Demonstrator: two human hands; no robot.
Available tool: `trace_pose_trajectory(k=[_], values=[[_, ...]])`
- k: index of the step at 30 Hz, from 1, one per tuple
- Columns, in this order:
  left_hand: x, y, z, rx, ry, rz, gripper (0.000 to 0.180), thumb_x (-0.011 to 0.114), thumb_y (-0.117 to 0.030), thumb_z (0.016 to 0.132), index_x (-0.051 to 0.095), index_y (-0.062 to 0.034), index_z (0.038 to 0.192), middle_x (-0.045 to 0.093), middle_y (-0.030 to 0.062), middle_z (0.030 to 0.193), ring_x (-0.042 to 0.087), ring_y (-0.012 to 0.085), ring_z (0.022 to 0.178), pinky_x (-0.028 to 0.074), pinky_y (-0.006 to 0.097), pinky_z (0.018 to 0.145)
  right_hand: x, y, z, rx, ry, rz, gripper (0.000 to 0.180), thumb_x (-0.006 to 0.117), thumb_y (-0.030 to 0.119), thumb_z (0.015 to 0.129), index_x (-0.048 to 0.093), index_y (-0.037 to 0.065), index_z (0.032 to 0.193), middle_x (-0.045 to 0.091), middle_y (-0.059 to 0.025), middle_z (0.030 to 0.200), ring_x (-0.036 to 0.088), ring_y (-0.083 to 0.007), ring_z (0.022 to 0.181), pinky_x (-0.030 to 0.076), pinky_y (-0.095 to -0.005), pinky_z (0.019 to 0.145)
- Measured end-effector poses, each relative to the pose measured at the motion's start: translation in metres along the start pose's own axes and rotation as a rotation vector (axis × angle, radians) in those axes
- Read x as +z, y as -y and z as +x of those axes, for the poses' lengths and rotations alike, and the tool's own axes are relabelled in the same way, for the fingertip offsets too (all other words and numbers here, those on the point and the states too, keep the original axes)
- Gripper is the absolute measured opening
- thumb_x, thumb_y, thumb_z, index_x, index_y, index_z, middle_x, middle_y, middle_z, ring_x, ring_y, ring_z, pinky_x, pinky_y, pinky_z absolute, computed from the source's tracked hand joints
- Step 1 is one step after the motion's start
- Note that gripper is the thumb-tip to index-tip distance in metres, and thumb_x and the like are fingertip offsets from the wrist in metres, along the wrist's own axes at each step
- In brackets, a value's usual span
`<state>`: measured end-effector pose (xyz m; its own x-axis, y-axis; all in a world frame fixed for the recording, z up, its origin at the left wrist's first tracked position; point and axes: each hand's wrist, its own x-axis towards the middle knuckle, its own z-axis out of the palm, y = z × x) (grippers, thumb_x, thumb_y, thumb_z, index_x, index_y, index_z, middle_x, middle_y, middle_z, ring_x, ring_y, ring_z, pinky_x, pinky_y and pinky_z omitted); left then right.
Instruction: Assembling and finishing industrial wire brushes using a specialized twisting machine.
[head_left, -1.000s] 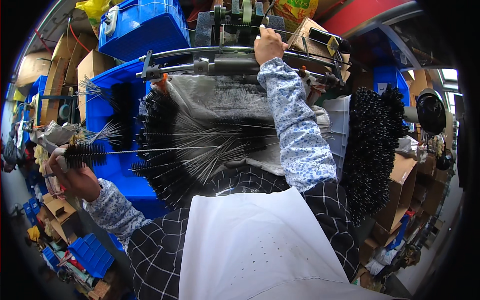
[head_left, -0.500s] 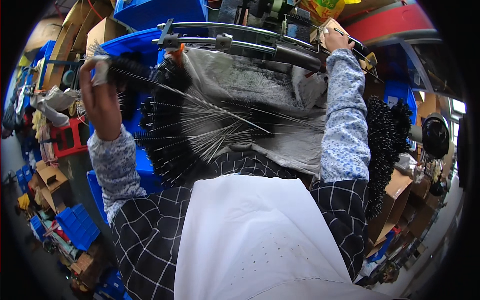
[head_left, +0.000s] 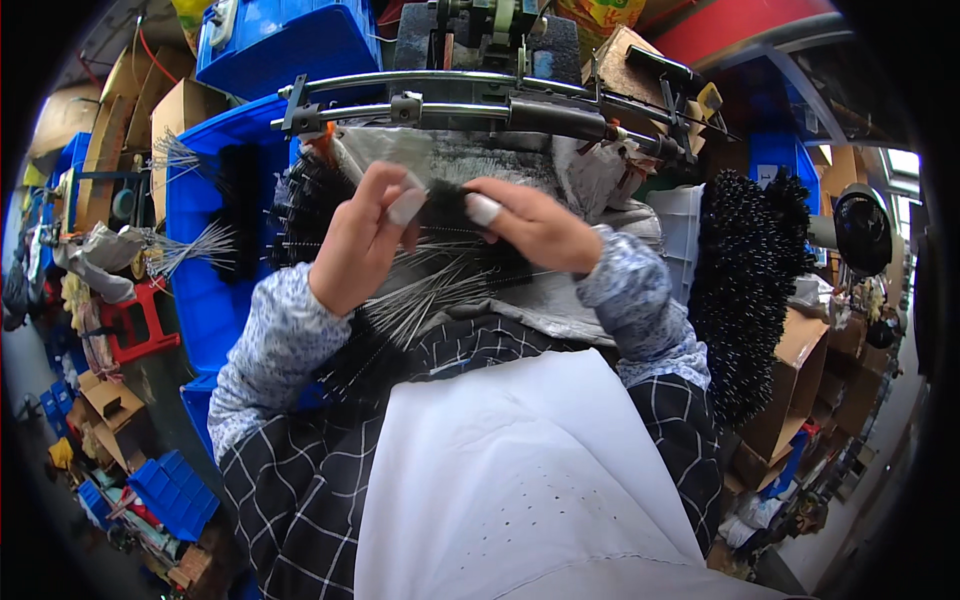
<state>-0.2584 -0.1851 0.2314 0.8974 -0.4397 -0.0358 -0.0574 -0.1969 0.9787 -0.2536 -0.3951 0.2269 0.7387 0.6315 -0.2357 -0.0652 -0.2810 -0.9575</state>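
Note:
My left hand (head_left: pixel 360 240) and my right hand (head_left: pixel 535 222) are close together above my lap, both with white tape on the thumb. Between them is a tuft of black bristles on a wire brush (head_left: pixel 446 207). My right thumb and fingers pinch it. My left fingers are curled closed at its other side, slightly blurred, and most of the brush is hidden. Below the hands, bare twisted wire stems (head_left: pixel 425 300) of several brushes fan over a grey cloth (head_left: pixel 545 312). Their black bristle ends (head_left: pixel 305 205) lie on the left.
Metal rods on a machine (head_left: pixel 450 112) cross in front of me. A blue bin (head_left: pixel 200 310) with brushes stands left, another blue bin (head_left: pixel 290 50) beyond it. A large heap of black brushes (head_left: pixel 745 290) rises at right, beside a white plastic container (head_left: pixel 680 235) and a cardboard box (head_left: pixel 790 370).
My left hand has come in from the far left, where it held up a black wire brush. My right hand has left the machine rods and come back beside it. The view has shifted slightly.

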Motion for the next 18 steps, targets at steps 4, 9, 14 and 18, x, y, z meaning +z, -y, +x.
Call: trace_pose_trajectory(k=[4,9,14,18], values=[[-0.043,0.012,-0.029,-0.093,-0.194,0.640,0.015,0.046,-0.014,0.083,0.039,-0.0038,0.092,0.053,0.0115,0.064,0.053,0.0278,0.056,0.040,0.033,0.051,-0.044,-0.066,0.029,-0.197,-0.644,-0.682,0.030,0.044,0.024,0.085,0.052,0.004,0.106,0.059,-0.0150,0.083,0.057,-0.0191,0.072,0.046,-0.0298,0.067],[-0.098,0.058,-0.094,-0.430,0.149,1.035,0.019,0.055,-0.023,0.076,0.050,-0.0048,0.077,0.054,0.0103,0.065,0.052,0.0270,0.064,0.037,0.039,0.055,-0.141,-0.104,0.057,0.143,-1.055,-1.249,0.024,0.046,0.025,0.081,0.056,0.020,0.102,0.059,-0.0022,0.075,0.051,-0.0180,0.075,0.040,-0.0344,0.068],[-0.088,0.060,-0.097,-0.471,-0.051,1.076,0.019,0.057,-0.022,0.074,0.054,-0.0035,0.075,0.055,0.0095,0.064,0.053,0.0250,0.063,0.039,0.035,0.056,-0.145,-0.104,0.073,0.269,-0.983,-1.214,0.027,0.046,0.023,0.078,0.055,0.024,0.104,0.059,-0.0001,0.086,0.048,-0.0188,0.087,0.033,-0.0375,0.079],[-0.092,0.071,-0.096,-0.520,-0.039,0.865,0.018,0.057,-0.021,0.074,0.056,-0.0027,0.074,0.055,0.0094,0.063,0.053,0.0242,0.060,0.040,0.034,0.055,-0.148,-0.109,0.074,0.181,-0.983,-1.205,0.027,0.049,0.022,0.077,0.057,0.024,0.102,0.059,-0.0005,0.084,0.048,-0.0182,0.084,0.034,-0.0356,0.078]])
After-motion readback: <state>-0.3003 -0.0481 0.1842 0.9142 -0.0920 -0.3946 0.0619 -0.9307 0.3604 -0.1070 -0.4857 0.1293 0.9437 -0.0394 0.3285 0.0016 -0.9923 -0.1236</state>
